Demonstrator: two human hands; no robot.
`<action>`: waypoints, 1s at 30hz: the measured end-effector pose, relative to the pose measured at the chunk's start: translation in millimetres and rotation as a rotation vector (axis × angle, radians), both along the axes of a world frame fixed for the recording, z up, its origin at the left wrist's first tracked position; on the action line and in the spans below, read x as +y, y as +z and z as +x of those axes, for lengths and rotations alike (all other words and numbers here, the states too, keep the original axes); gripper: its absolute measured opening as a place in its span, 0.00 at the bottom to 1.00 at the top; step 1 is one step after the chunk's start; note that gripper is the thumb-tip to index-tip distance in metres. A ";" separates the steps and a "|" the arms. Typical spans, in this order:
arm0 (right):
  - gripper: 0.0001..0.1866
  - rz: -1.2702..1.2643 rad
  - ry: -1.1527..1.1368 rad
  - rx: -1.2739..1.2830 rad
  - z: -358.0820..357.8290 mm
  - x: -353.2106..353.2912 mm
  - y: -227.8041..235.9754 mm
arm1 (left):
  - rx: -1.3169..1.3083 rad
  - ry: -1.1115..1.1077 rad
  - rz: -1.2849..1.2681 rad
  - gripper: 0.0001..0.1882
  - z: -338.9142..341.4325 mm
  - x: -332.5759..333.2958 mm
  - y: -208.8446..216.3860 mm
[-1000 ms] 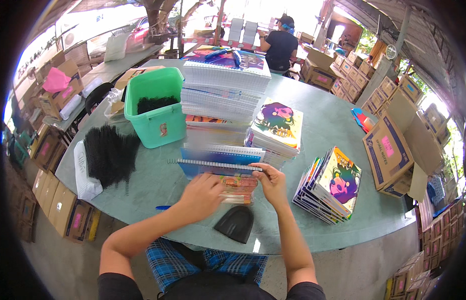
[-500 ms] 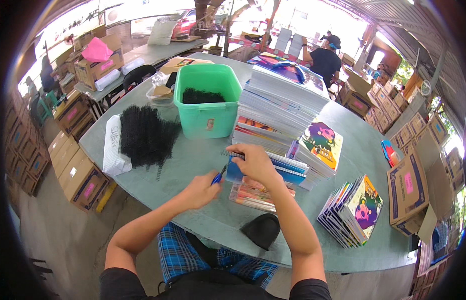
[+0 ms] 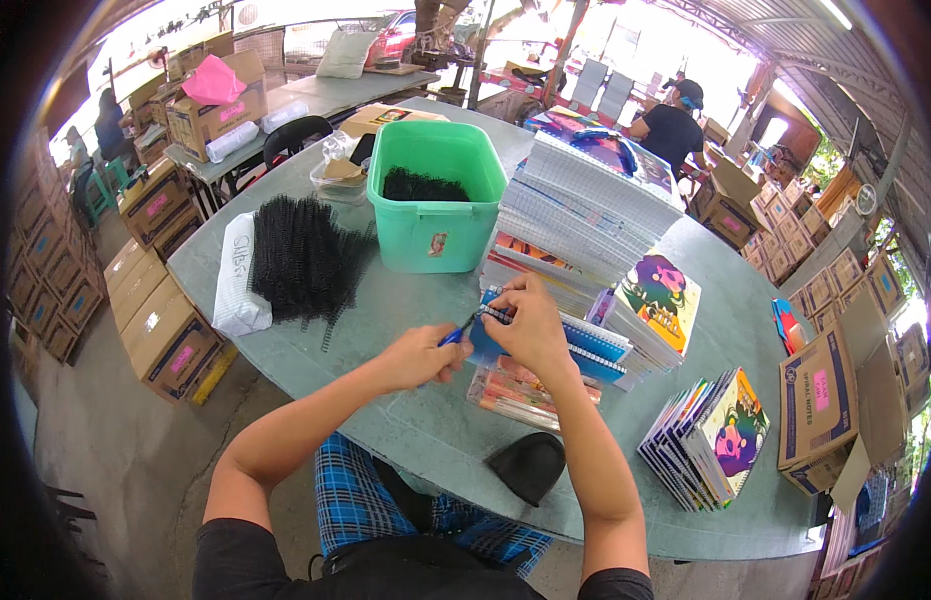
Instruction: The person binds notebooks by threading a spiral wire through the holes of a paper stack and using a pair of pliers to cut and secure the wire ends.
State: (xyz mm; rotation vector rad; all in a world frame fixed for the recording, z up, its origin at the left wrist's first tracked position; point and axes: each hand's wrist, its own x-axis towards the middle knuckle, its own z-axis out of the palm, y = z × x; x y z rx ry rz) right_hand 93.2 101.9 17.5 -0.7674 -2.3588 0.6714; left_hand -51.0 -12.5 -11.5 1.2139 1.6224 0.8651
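Observation:
My left hand (image 3: 416, 358) is closed around blue-handled pliers (image 3: 453, 337). Their jaws reach the left end of the black coil along the top edge of a blue spiral notebook (image 3: 484, 349). Over that same end, my right hand (image 3: 531, 318) pinches the coil edge with bent fingers, which hide part of it. More blue notebooks (image 3: 596, 350) lie behind and to the right of the hand. Just in front of them is a stack of notebooks with orange-pink covers (image 3: 516, 398). A tall pile of notebooks (image 3: 596, 190) rises behind my hands.
A green bin (image 3: 436, 235) holding black coils stands behind my left hand. Loose black coils (image 3: 308, 262) lie beside a white package (image 3: 240, 280) at left. On the right are a fanned notebook stack (image 3: 701, 440) and an open carton (image 3: 818, 400). A black rounded object (image 3: 531, 467) sits near the front edge.
The pliers have come up to the coil end beside my right fingers, where they were slightly lower and apart. The view has shifted a little, moving the scene rightward.

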 end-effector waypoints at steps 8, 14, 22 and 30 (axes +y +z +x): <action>0.10 0.002 0.067 0.030 4.8 -0.1 -1.6 | 0.184 -0.003 0.177 0.13 3.4 1.5 -11.8; 0.09 0.129 0.196 -0.027 -1.1 -22.7 -7.0 | -0.273 0.273 0.369 0.13 -7.6 10.3 3.5; 0.08 0.051 0.171 -0.015 11.3 -22.9 -14.5 | 0.198 0.428 0.559 0.16 -88.4 84.5 77.3; 0.07 0.529 -0.017 -0.158 44.3 -28.4 -16.9 | 0.513 0.430 0.718 0.25 -100.8 71.5 19.5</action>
